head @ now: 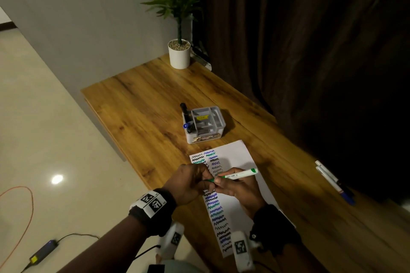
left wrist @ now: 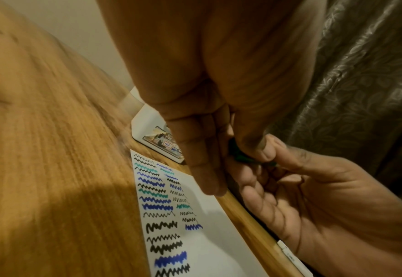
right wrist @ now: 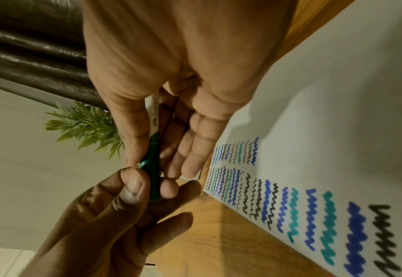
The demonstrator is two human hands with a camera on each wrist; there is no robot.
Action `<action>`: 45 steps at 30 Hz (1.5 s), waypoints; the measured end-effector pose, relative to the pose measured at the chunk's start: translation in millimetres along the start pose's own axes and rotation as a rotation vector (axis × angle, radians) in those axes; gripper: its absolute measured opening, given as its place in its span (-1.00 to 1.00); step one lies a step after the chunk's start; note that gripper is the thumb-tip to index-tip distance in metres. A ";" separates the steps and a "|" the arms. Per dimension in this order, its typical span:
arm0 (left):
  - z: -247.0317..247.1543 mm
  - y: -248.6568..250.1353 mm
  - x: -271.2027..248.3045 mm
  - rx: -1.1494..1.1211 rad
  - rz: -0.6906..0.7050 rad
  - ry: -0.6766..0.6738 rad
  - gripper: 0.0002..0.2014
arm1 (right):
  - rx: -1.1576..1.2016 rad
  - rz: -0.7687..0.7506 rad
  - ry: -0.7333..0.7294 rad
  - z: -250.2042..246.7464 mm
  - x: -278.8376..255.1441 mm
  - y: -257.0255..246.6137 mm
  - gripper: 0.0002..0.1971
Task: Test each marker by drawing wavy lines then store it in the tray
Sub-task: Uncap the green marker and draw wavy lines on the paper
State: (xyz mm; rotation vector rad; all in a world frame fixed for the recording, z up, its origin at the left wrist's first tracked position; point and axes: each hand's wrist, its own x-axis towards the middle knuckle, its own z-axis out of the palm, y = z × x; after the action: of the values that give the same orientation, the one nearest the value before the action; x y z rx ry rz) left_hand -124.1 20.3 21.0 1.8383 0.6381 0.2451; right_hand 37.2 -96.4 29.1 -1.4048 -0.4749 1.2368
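A white marker with green ends (head: pixel 240 174) is held level above the paper (head: pixel 235 155), which carries several black, blue and teal wavy lines. My right hand (head: pixel 239 188) grips its white barrel (right wrist: pixel 153 112). My left hand (head: pixel 190 182) pinches the green cap end (right wrist: pixel 153 168) between thumb and fingers; the left wrist view shows the same cap (left wrist: pixel 240 155) under the thumb. I cannot tell whether the cap is seated. The grey compartment tray (head: pixel 218 125) stands beyond the paper, with a blue-capped marker (head: pixel 186 126) and a black one (head: pixel 184 108) in its left slot.
Two or three more markers (head: pixel 332 180) lie on the wooden table (head: pixel 144 104) at the right, near the dark curtain. A potted plant (head: pixel 179 53) stands at the far corner. The table's left edge drops to a tiled floor with cables (head: pixel 20 206).
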 end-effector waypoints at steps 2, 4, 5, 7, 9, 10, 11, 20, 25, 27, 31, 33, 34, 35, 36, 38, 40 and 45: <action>-0.1 0.0 0.0 -0.018 -0.020 -0.015 -0.78 | 0.008 0.017 0.003 -1.2 0.9 3.7 -0.76; -0.5 0.1 0.1 -0.039 -0.041 -0.033 -0.80 | 0.029 0.038 0.010 -2.6 1.5 5.7 -0.75; -0.3 0.6 0.0 -0.054 -0.053 -0.047 -0.81 | 0.030 0.050 0.002 -3.4 1.7 5.5 -0.78; 1.4 0.2 0.2 -0.090 -0.092 -0.059 -0.84 | 0.014 0.062 -0.034 -4.1 0.8 3.0 -0.88; 4.0 -0.4 1.9 -0.080 -0.099 -0.034 -0.87 | -0.016 0.054 -0.033 -4.3 1.5 -0.5 -0.92; 4.4 -0.3 3.1 -0.017 -0.073 -0.003 -0.88 | -0.031 0.046 -0.014 -4.5 2.8 -1.7 -0.91; 4.4 1.5 4.4 0.058 -0.040 0.024 -0.90 | -0.045 0.034 0.013 -4.6 4.5 -1.6 -0.88; -11.0 -4.1 6.1 0.345 0.034 0.142 -0.91 | -0.408 -0.249 0.398 -42.5 25.2 6.9 -0.44; 0.3 -0.4 11.0 0.420 0.111 0.114 -0.88 | -1.210 -0.515 0.012 -37.6 22.0 11.7 -0.55; 5.9 2.2 13.6 0.418 0.131 0.101 -0.88 | -1.267 -0.459 -0.080 -29.4 19.7 12.2 -0.60; 9.8 0.1 16.4 0.426 0.135 0.053 -0.90 | -1.212 -0.370 -0.180 -24.2 17.2 15.6 -0.59; 8.8 -2.3 15.9 0.416 0.122 0.038 -0.92 | -1.179 -0.346 -0.199 -23.5 16.1 15.6 -0.60; 8.3 -3.1 15.6 0.393 0.115 0.031 -0.92 | -1.168 -0.344 -0.205 -23.6 15.9 15.8 -0.58; 7.6 -3.6 15.0 0.374 0.111 0.025 -0.92 | -1.166 -0.336 -0.209 -22.6 15.0 14.9 -0.57; 7.0 -3.9 14.7 0.365 0.108 0.020 -0.91 | -1.166 -0.337 -0.217 -23.1 16.2 16.2 -0.56; 6.0 -5.0 14.9 0.377 0.097 0.012 -0.91 | -1.173 -0.340 -0.238 -23.7 18.3 16.5 -0.57; 5.2 -7.3 15.0 0.398 0.087 0.007 -0.91 | -1.173 -0.334 -0.254 -24.7 19.9 16.3 -0.56; 4.6 -9.6 13.0 0.369 0.091 -0.022 -0.91 | -1.103 -0.283 -0.296 -26.0 21.4 16.3 -0.53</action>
State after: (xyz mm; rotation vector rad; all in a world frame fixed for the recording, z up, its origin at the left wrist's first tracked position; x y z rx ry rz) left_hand -114.1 25.8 8.7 2.2244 0.6144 0.1750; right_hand 61.5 -95.0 0.6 -1.9334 -1.6777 0.9491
